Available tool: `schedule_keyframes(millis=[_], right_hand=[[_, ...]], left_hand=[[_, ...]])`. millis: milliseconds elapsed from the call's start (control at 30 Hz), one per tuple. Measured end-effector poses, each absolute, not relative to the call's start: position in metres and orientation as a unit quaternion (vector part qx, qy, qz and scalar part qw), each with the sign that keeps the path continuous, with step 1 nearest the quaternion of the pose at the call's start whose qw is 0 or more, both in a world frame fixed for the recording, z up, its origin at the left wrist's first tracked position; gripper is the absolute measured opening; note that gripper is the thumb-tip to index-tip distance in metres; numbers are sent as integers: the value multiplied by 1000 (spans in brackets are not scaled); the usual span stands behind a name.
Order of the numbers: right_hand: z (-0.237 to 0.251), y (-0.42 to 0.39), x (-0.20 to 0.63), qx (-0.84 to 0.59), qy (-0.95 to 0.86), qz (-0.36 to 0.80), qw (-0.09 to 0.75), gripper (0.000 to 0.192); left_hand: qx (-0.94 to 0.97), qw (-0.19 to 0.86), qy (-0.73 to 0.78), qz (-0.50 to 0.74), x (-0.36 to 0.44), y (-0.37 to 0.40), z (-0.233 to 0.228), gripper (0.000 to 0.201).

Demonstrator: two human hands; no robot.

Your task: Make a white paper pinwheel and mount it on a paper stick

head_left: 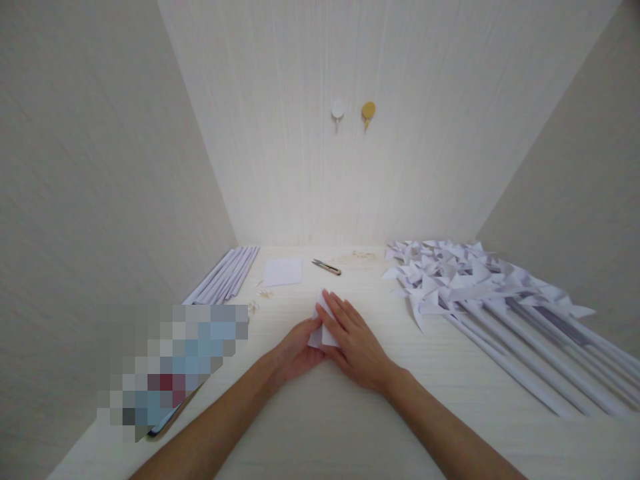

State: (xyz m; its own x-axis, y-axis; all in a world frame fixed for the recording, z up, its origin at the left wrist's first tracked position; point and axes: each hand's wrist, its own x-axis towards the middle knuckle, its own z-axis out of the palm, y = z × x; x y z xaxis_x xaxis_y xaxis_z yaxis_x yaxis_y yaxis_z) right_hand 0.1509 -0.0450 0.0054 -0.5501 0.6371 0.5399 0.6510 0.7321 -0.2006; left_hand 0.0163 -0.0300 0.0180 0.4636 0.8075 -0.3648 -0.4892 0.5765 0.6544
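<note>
A small piece of folded white paper (329, 337) is between my two hands, a little above the table's middle. My left hand (299, 350) grips its left and lower side, thumb on top and the other fingers curled beneath. From the right, my right hand (355, 347) lies over the paper with its fingers close together, and its thumb is at the lower edge. Part of the paper is hidden under the fingers. Beyond the hands lie a flat square sheet of white paper (283, 272) and a pair of thread snips (327, 267).
Several white paper pinwheels (450, 273) with rolled paper sticks (530, 360) are heaped at right. More paper rolls (225, 273) lie at back left, behind a blurred-out object (185, 367). Small pale bits (265, 293) are scattered nearby. Walls enclose three sides; two hooks (369, 111) hang behind.
</note>
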Motion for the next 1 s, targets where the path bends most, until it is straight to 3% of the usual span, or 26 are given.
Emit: schedule_keyframes(millis=[100,200,400,567,767,900,1000], right_hand=[[9,-48,148,-366,-898,-42,242,70],[10,-48,148,-384,-891,-47,238,76],[9,-48,150,-354,-896,19,268,82],[10,-51,154,-305,-880,113,347,69],[9,-45,156,-384,-707,297,515,49],[9,-39,155,-364,-652,489,450,43],[11,-38,152,-347,-661,518,419,34]], left_hand=[[243,836,331,363,14,-29,19,27],[264,856,285,341,12,-30,18,43],[345,838,261,333,5,-32,12,36],[341,850,270,299,1,-29,10,29],[348,863,244,273,-1,-28,10,30],[343,873,236,254,-3,-29,9,35],[346,872,237,254,-3,-29,10,35]])
